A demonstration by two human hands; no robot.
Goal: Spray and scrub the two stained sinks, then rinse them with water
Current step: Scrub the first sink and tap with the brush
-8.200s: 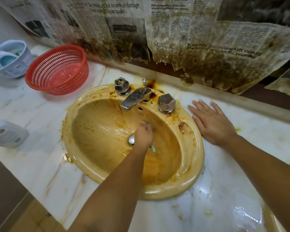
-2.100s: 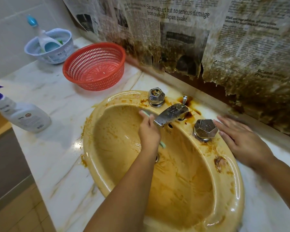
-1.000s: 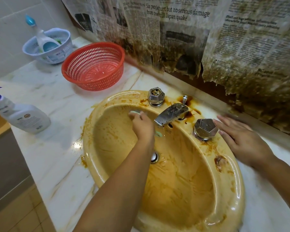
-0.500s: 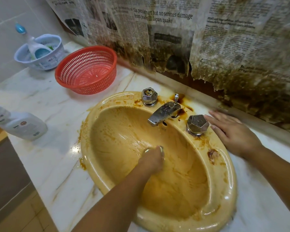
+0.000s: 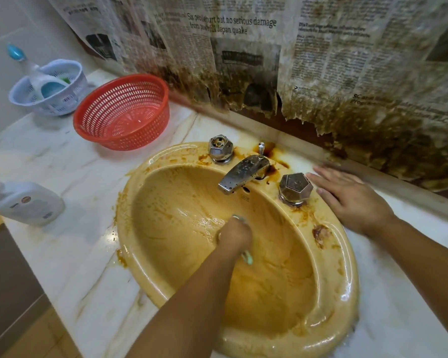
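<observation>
Yellow sink (image 5: pixel 347 280), smeared brown, sat in marble countertop (image 5: pixel 83 254) | head view: left hand (image 5: pixel 234 235) curled round pale green brush (image 5: pixel 247 257), low in bowl below the spout (image 5: pixel 243 174) | right hand (image 5: pixel 352 200) lay spread flat on countertop, just beside right tap knob (image 5: pixel 295 188) | spray bottle (image 5: pixel 26 202) lay on countertop, far left.
</observation>
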